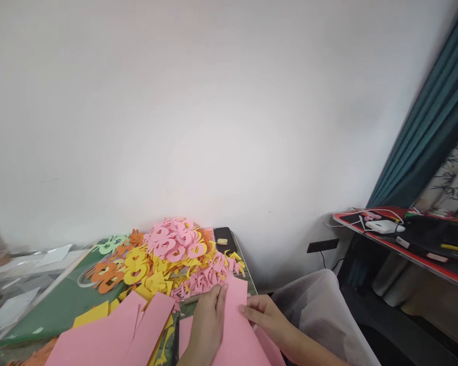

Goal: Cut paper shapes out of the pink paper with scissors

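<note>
My left hand (206,323) lies flat on a pink paper sheet (234,335) at the table's near right corner, fingers together and stretched toward the sheet's top edge. My right hand (265,315) grips the same sheet at its right edge, thumb on top and fingers curled beneath. More pink sheets (114,335) lie fanned out to the left. Beyond them sits a heap of cut paper shapes: pink ones (173,241), yellow ones (143,269), orange ones (107,274) and a light green one (110,245).
A green cutting mat (61,305) covers the table's left part. A black phone (223,239) lies at the far right corner near the white wall. To the right stands a red-edged shelf (404,251) with cables and a white device. Teal curtain (431,117) hangs beyond.
</note>
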`<state>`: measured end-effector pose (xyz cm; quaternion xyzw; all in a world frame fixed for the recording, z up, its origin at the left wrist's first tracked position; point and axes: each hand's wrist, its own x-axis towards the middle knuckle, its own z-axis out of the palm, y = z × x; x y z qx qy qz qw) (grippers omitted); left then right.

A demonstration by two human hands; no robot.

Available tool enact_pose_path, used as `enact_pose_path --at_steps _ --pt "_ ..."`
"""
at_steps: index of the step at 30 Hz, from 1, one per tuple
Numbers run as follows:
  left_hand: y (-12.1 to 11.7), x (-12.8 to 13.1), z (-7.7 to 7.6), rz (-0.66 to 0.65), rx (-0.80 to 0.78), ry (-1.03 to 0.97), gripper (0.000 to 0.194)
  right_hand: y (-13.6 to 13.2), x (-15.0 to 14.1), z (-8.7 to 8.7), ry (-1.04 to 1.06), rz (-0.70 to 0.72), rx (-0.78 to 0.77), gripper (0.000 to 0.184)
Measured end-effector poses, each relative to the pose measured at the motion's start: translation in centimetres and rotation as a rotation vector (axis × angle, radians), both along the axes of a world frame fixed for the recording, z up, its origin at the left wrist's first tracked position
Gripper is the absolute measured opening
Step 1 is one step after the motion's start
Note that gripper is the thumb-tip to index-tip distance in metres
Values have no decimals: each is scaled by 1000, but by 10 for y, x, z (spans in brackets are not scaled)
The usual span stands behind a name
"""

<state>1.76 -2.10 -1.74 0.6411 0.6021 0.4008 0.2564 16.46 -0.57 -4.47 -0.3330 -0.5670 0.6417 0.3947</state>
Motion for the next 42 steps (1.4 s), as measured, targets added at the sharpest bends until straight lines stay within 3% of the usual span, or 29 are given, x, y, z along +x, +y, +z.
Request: enact_pose_path --at_steps 5,15,21,25,31,37,42 --pt "3 1 2 -31 -20 -222 37 4 2 -3 -16 -42 69 42" --pt "-3 -4 5 90 -24 87 26 -9 -6 -2 -34 16 106 41" --pt "0 -2 -4 49 54 -67 28 -13 -7 2 -30 -4 104 38" --pt "2 -3 0 26 53 -177 31 -12 -7 3 -16 -6 90 37" --pt "3 -7 8 34 45 -100 29 -15 -8 5 0 43 59 36" --pt "0 -8 7 18 24 50 26 -14 -6 3 17 39 34 36" --pt "2 -5 8 -73 50 -122 28 -16 -8 5 39 71 17 32"
